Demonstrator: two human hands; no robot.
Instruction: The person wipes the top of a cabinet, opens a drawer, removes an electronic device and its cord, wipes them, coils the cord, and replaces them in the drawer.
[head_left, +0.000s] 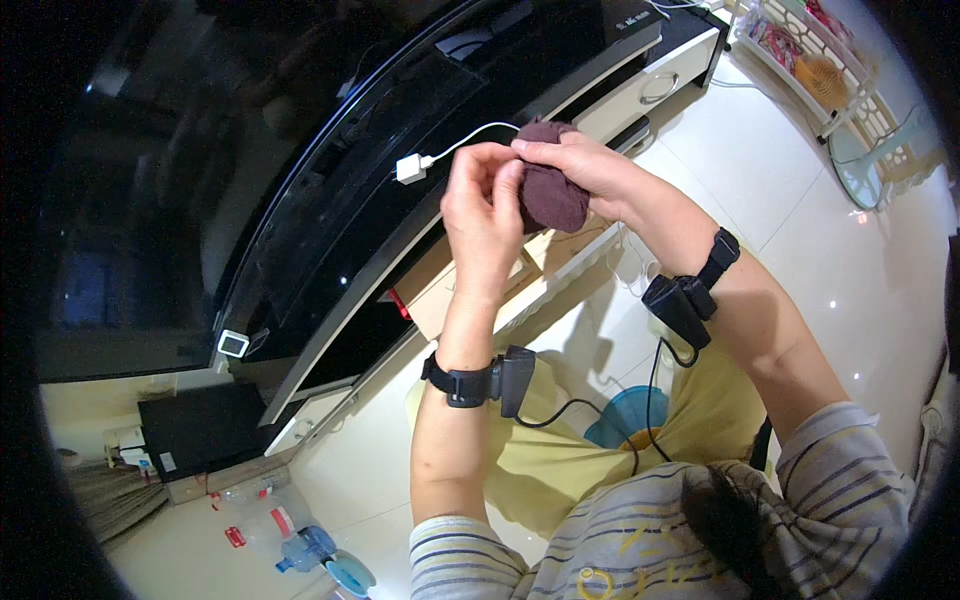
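A bunched dark maroon cloth is held up over the front edge of the black-topped TV cabinet. My right hand grips it from the right, thumb across its top. At its left side my left hand has thumb and fingers curled together near the cloth; whether they pinch it is hard to tell. A white charger plug lies on the black top, and its white cable runs behind my hands to the cloth. Both wrists wear black straps with small boxes and cords.
A large dark TV screen stands behind the cabinet. Below my hands is an open wooden drawer. A blue basin sits between my legs. Plastic bottles stand lower left; a rack and a pale fan are upper right.
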